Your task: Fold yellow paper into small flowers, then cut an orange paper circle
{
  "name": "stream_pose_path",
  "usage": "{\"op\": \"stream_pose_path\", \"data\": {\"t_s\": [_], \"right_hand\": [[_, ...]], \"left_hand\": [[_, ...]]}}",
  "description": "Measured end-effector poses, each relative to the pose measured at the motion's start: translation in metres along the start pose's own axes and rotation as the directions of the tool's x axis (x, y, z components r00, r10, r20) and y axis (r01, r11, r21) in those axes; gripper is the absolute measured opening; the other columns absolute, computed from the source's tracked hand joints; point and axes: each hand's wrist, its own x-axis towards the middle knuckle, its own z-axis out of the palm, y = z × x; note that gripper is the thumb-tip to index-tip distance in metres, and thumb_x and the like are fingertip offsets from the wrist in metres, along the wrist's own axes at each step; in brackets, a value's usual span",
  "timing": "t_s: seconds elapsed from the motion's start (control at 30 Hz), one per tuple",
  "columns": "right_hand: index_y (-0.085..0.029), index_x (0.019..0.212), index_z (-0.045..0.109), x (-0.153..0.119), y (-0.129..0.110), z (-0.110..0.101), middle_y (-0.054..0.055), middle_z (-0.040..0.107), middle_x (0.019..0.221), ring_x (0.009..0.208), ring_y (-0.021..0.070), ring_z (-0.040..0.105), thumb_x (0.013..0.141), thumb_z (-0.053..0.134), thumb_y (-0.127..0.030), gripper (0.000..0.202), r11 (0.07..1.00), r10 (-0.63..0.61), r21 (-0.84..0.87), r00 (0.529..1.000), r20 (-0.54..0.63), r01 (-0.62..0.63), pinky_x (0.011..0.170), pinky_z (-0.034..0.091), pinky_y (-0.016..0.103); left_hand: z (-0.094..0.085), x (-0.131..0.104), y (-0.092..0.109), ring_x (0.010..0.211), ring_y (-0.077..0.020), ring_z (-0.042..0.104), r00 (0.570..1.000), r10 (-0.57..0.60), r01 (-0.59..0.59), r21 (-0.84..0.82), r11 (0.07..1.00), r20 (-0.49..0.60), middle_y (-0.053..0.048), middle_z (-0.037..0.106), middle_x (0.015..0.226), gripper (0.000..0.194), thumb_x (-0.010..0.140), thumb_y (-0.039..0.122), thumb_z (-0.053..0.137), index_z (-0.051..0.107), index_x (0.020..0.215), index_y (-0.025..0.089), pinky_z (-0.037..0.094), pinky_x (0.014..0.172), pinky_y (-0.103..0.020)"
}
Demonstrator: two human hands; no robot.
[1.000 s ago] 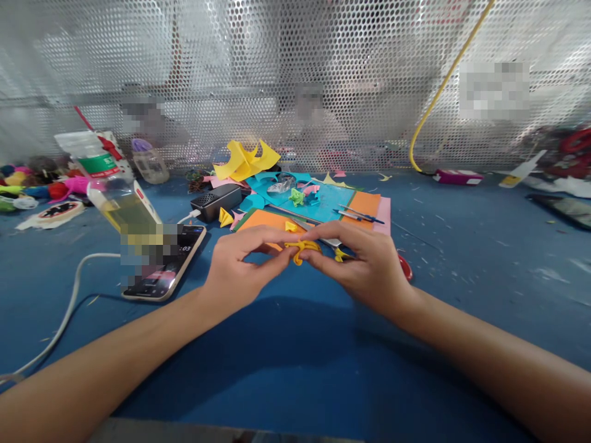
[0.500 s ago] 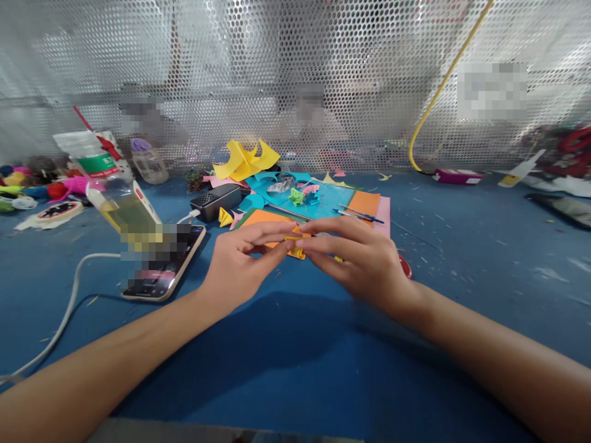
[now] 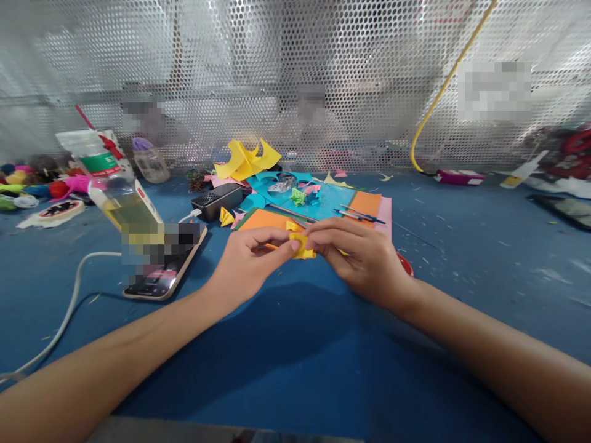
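Note:
Between my two hands is a small folded piece of yellow paper [image 3: 303,247], held above the blue table. My left hand [image 3: 253,257] pinches its left side, thumb across the front. My right hand [image 3: 359,252] has its fingertips closed on the right edge. Behind the hands lie orange paper sheets [image 3: 263,219] and a blue sheet [image 3: 330,201]. Other small yellow paper bits show just behind my fingertips, partly covered. A folded yellow paper piece [image 3: 226,216] rests left of the orange sheet.
A phone [image 3: 178,271] with a white cable lies left, a bottle of yellowish liquid [image 3: 124,200] behind it. Near the middle stands a black speaker-like box [image 3: 217,202]. Pens [image 3: 360,213] lie on the sheets. A perforated metal screen [image 3: 277,61] closes off the back; people show blurred through it.
The yellow paper has turned from edge-on to showing its broad face toward me. My fingers have shifted their hold, the right fingers now closer together.

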Motion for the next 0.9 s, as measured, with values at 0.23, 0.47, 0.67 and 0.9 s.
{"op": "stream_pose_path", "data": {"t_s": [0.23,0.47,0.67,0.9], "right_hand": [[-0.020,0.087,0.061,-0.0001,0.0033,0.0012,0.004,0.066,0.091,0.088,0.0132,0.062,0.084,0.049,-0.007,0.017,1.000,-0.003,0.006,1.000,0.023,0.002,0.077,0.052,0.026],[-0.019,0.085,0.061,0.0001,0.0034,0.0015,0.004,0.067,0.086,0.084,0.0129,0.063,0.084,0.051,-0.009,0.015,0.999,0.019,0.036,0.999,0.044,-0.021,0.075,0.052,0.026],[-0.019,0.083,0.061,0.0003,0.0024,0.0001,0.004,0.068,0.085,0.085,0.0133,0.063,0.084,0.048,-0.006,0.018,1.000,0.005,0.016,0.998,0.056,-0.006,0.075,0.052,0.026],[-0.020,0.088,0.061,0.0015,-0.0010,-0.0023,0.003,0.066,0.093,0.087,0.0099,0.062,0.083,0.053,-0.008,0.015,0.998,-0.052,0.040,0.996,0.075,0.049,0.078,0.051,0.021]], "left_hand": [[-0.0015,-0.0015,0.0032,0.066,-0.0110,0.059,0.998,0.037,-0.042,0.098,0.994,0.054,-0.002,0.067,0.076,0.015,0.080,0.022,0.057,0.069,0.076,0.016,0.048,0.056,-0.020],[-0.0030,-0.0016,0.0025,0.070,-0.0122,0.058,0.993,0.061,-0.079,0.183,0.980,0.100,-0.002,0.064,0.076,0.018,0.082,0.022,0.053,0.069,0.078,0.015,0.047,0.060,-0.021],[-0.0039,-0.0015,-0.0001,0.072,-0.0113,0.060,0.991,0.088,-0.107,0.206,0.973,0.099,-0.002,0.067,0.079,0.014,0.080,0.021,0.057,0.070,0.080,0.016,0.048,0.064,-0.021],[-0.0036,-0.0019,0.0037,0.056,-0.0082,0.057,1.000,-0.002,0.003,0.110,0.994,-0.010,0.000,0.068,0.069,0.010,0.074,0.024,0.064,0.071,0.071,0.017,0.047,0.051,-0.017]]}}
